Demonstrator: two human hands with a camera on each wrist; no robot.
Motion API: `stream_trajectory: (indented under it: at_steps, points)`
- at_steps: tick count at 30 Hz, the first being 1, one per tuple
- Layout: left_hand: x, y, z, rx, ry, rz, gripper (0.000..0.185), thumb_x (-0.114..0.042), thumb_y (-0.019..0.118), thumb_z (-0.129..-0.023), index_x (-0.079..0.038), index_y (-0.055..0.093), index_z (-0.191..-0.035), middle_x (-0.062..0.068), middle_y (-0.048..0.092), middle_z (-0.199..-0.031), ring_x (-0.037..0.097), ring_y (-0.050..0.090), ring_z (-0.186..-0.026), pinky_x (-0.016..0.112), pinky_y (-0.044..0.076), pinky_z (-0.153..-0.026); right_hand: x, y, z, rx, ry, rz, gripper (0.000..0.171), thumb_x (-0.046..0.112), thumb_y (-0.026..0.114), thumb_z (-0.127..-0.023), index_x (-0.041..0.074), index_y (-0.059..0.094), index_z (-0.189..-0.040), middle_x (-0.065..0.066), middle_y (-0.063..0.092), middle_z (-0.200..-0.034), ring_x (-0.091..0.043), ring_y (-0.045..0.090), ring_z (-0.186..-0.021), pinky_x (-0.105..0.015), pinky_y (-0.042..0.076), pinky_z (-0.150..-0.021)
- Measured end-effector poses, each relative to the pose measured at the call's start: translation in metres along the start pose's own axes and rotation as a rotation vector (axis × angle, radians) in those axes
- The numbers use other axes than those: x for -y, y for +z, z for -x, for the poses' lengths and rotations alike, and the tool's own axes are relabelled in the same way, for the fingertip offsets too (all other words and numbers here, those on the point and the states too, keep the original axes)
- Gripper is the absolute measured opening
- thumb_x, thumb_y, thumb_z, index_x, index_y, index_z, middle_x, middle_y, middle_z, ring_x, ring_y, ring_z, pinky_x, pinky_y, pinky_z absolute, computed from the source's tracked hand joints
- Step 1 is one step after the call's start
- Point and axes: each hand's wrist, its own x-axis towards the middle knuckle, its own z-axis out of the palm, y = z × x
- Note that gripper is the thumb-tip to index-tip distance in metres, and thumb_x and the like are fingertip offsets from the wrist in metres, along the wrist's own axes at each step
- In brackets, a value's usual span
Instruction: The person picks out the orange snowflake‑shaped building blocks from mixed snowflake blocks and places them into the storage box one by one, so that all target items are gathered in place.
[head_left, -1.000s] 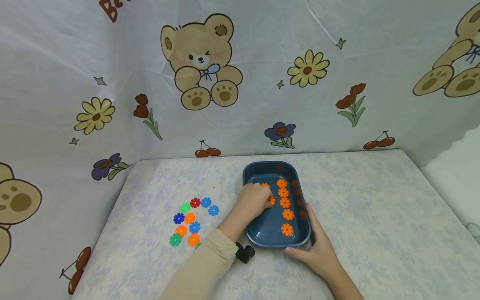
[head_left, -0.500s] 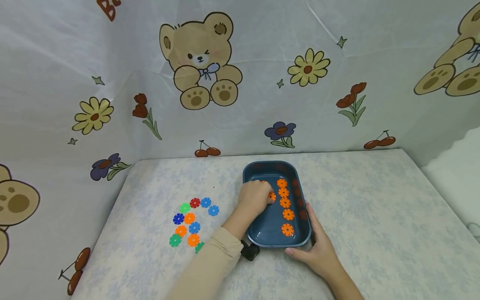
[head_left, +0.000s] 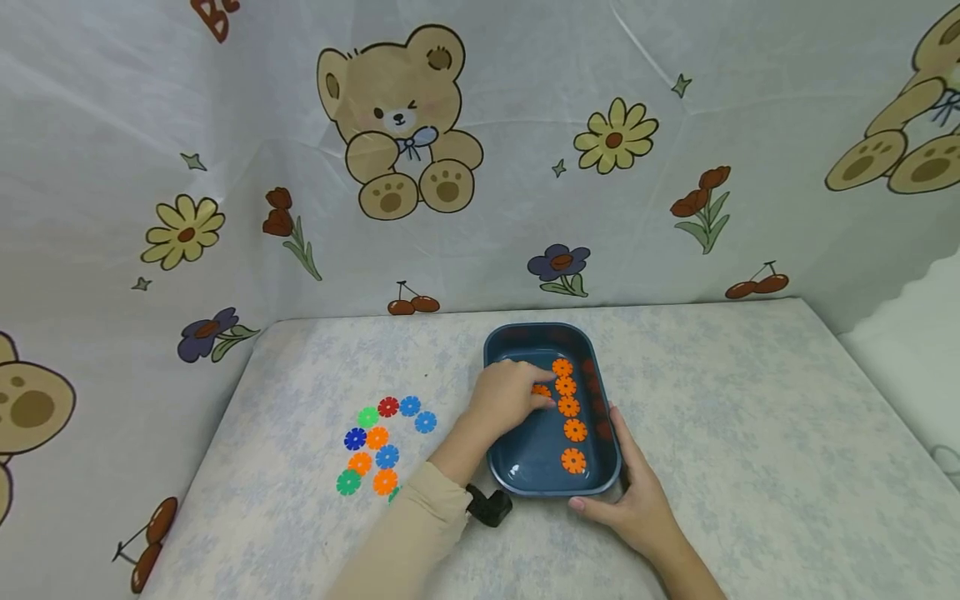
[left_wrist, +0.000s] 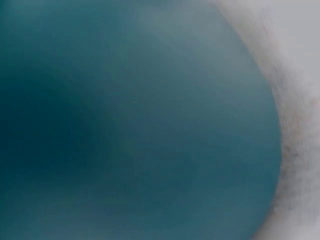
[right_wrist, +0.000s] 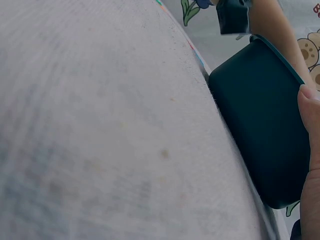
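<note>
Over the left half of the dark blue tray (head_left: 528, 475), my left hand (head_left: 504, 396) reaches in with thumb and index finger spread apart. An orange flower-shaped disc (head_left: 541, 390) shows between these two fingers, on the tray floor. To its right, several orange discs (head_left: 569, 406) form a column along the tray. My right hand (head_left: 637, 500) holds the tray's near right corner, thumb at the front and fingers along the right side. In the right wrist view, the thumb (right_wrist: 307, 100) lies at the rim. The left wrist view shows only a blurred teal surface (left_wrist: 150, 125).
Left of the tray, loose flower discs lie on the pale table: blue ones (head_left: 387, 457), orange ones (head_left: 386, 482), green ones (head_left: 348, 482) and a red one (head_left: 388, 407). A black wrist device (head_left: 489, 507) hangs by the left sleeve (head_left: 420, 525). A bear-printed cloth (head_left: 495, 250) stands behind.
My left thumb and index finger have spread apart around an orange disc that they were closed at before. The right hand and the tray have stayed in place.
</note>
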Motion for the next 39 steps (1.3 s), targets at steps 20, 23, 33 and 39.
stream_trajectory:
  at_steps: [20,23,33,39]
  points:
    - [0.116,-0.05,0.191,0.072,-0.476,0.268,0.042,-0.034,0.085,-0.077,-0.037,0.071,-0.117,-0.01,0.065,-0.128,0.022,0.058,-0.125,0.052,0.05,-0.1,0.001,0.002,-0.001,0.001,0.006,-0.012,0.129,0.006,0.092,-0.066,0.028,0.007,-0.16,-0.012,0.011,-0.167,0.01,0.016,-0.147,-0.001,0.021,-0.108]
    - [0.124,-0.042,0.207,0.094,-0.494,0.227,0.041,-0.036,0.086,-0.074,-0.039,0.072,-0.113,-0.012,0.065,-0.121,0.017,0.061,-0.116,0.049,0.052,-0.097,0.002,0.002,0.0,-0.001,0.009,-0.001,0.129,0.006,0.092,-0.065,0.028,0.007,-0.16,-0.01,0.011,-0.167,0.01,0.016,-0.147,-0.001,0.021,-0.108]
    - [0.124,-0.028,0.205,0.052,-0.5,0.221,0.036,-0.034,0.085,-0.077,-0.038,0.073,-0.111,-0.017,0.064,-0.108,0.011,0.063,-0.106,0.043,0.055,-0.088,0.0,0.002,0.0,-0.004,-0.011,-0.024,0.129,0.002,0.091,-0.065,0.027,0.008,-0.16,-0.008,0.01,-0.168,0.008,0.016,-0.148,-0.002,0.021,-0.109]
    - [0.119,-0.025,0.198,0.038,-0.486,0.226,0.033,-0.034,0.085,-0.076,-0.041,0.071,-0.106,-0.023,0.063,-0.106,0.008,0.062,-0.103,0.039,0.054,-0.086,0.001,0.002,0.0,-0.007,-0.022,-0.011,0.13,0.002,0.092,-0.064,0.027,0.008,-0.16,-0.013,0.011,-0.167,0.007,0.016,-0.148,-0.002,0.021,-0.109]
